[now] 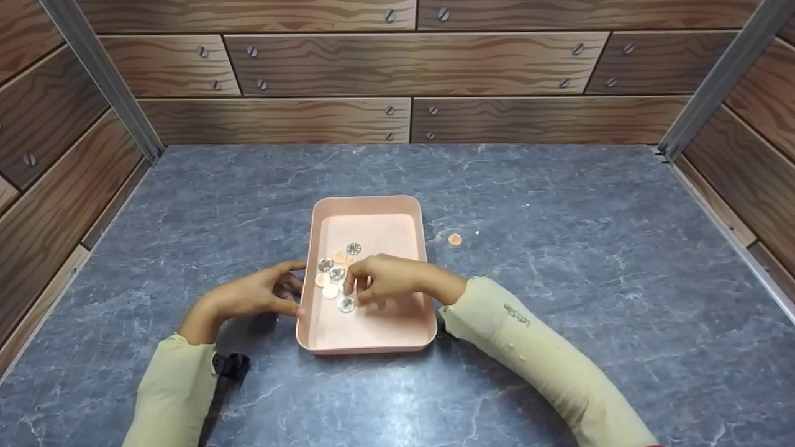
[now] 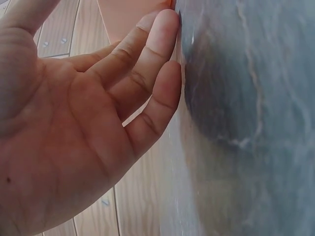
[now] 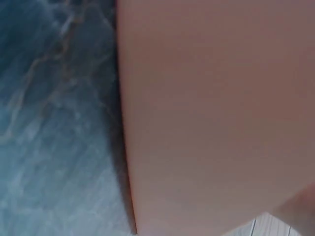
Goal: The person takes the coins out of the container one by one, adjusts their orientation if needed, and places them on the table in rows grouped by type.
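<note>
A shallow pink rectangular tray (image 1: 372,332) holds several coins, some silver-coloured, some copper-coloured. Silver coins (image 1: 353,249) and copper coins (image 1: 322,280) lie scattered in its left half. My right hand (image 1: 392,277) reaches over the right wall, fingers bent down among the coins next to a silver coin (image 1: 346,305). I cannot tell whether its fingertips pinch a coin. Outside the left wall, my left hand (image 1: 251,293) has its thumb and fingers spread at the tray's side, its little-finger side low by the table. In the right wrist view the tray's outer wall (image 3: 211,108) hides the right fingers.
One copper coin (image 1: 455,239) lies on the grey marbled table (image 1: 559,205), right of the tray, with a tiny white speck near it. Wood-patterned panels (image 1: 416,65) surround the table at the back and both sides. A black wrist device (image 1: 231,365) sits at the left sleeve.
</note>
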`<act>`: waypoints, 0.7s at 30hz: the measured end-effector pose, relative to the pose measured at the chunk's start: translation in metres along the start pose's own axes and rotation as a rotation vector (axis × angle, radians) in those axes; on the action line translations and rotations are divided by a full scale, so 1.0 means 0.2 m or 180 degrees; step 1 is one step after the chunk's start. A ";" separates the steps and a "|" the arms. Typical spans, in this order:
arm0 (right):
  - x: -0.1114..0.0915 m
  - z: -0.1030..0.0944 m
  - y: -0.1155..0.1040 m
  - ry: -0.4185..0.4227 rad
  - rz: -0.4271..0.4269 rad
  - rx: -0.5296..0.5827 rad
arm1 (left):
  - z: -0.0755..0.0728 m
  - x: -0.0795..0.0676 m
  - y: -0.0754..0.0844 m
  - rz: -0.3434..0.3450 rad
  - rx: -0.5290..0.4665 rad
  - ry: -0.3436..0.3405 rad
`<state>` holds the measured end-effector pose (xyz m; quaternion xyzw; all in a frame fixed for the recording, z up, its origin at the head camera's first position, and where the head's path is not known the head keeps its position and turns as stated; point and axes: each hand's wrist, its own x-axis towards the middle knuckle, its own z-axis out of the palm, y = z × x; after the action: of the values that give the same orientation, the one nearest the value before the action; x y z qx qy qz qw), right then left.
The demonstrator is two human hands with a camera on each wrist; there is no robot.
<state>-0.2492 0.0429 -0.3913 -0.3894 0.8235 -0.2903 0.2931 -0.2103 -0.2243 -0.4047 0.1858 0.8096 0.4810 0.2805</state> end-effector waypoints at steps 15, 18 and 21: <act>0.04 0.03 0.03 0.0031 -0.0010 -0.0173 | 0.00 0.00 -0.01 0.0085 -0.0074 -0.0043; 0.05 0.03 0.03 0.0008 0.0023 -0.0161 | 0.00 0.00 -0.01 0.0087 -0.0065 -0.0042; 0.06 0.04 0.03 -0.0011 0.0064 -0.0187 | 0.00 0.00 -0.01 0.0085 -0.0055 -0.0041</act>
<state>-0.2529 0.0335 -0.4033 -0.3900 0.8351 -0.2623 0.2860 -0.2110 -0.2258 -0.4071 0.1973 0.8009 0.4905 0.2809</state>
